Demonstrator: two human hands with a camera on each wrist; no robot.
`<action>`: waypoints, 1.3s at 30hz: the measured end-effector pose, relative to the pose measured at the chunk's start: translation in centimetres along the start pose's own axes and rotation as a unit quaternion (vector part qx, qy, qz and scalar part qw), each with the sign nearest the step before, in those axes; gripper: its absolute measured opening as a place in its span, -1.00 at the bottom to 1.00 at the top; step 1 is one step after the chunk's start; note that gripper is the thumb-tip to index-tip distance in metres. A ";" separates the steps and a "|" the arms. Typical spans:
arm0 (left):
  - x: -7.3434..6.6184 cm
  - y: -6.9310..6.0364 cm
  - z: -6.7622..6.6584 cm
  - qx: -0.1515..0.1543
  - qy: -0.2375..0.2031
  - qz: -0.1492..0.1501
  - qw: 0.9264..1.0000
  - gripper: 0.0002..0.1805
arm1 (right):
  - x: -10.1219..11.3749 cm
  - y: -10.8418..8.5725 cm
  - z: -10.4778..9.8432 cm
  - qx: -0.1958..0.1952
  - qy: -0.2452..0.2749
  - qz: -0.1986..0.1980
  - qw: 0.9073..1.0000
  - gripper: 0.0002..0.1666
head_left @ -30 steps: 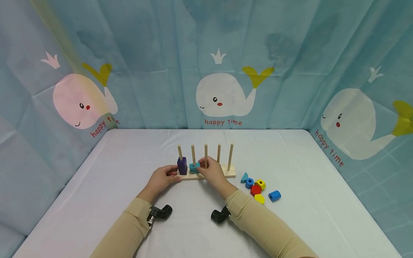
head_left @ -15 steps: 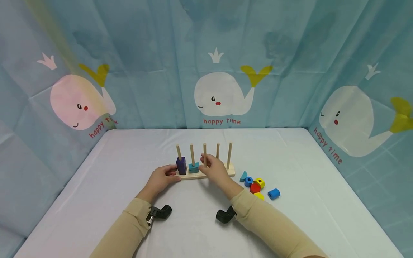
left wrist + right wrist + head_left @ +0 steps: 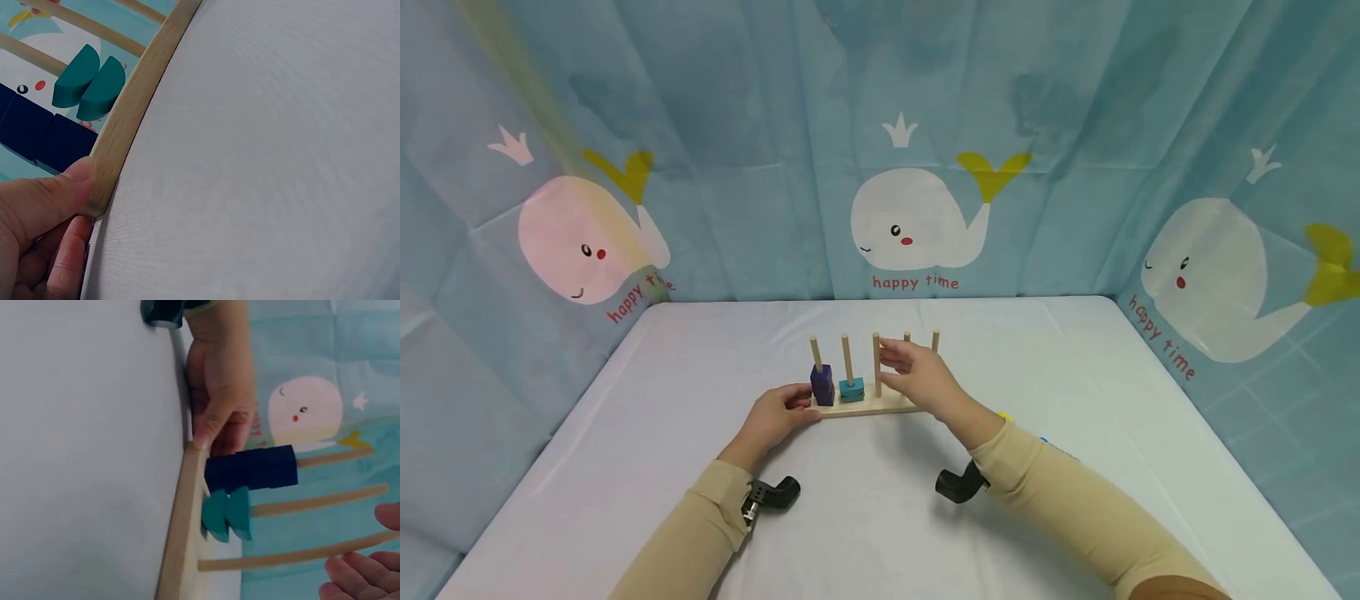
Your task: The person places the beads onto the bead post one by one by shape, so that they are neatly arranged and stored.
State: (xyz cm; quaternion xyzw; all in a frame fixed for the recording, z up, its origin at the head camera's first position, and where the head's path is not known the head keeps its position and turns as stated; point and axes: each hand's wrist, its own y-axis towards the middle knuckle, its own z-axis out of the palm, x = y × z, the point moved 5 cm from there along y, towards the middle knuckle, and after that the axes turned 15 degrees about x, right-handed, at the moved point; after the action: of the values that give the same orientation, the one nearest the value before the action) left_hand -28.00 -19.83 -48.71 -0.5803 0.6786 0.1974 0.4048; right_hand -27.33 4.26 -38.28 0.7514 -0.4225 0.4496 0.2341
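At the bottom of the head view, two beige fabric sleeves (image 3: 685,533) reach over the white-covered tabletop (image 3: 857,533). Left of centre, the left hand (image 3: 778,417) grips one end of the pale wooden five-peg stand (image 3: 868,409), its thumb on the front edge. Dark blue-purple blocks (image 3: 822,385) are stacked on the leftmost peg, teal half-round blocks (image 3: 852,389) on the next. At centre, the right hand (image 3: 925,379) holds nothing, fingers loosely extended beside the bare middle peg (image 3: 877,362); whether they touch it is unclear. Behind hangs a light-blue whale-print curtain (image 3: 745,217).
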 end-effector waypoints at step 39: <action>0.2 0.1 0.1 0.001 0.004 -0.005 1.000 -0.37 | -10.6 -2.5 -7.5 0.163 -0.129 0.228 0.951 -0.85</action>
State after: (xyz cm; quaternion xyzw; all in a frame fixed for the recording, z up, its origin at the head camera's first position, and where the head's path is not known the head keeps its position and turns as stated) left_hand -28.09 -19.83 -49.00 -0.5840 0.6777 0.1924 0.4033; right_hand -31.34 15.57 -43.78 0.7146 -0.5302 0.4528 -0.0569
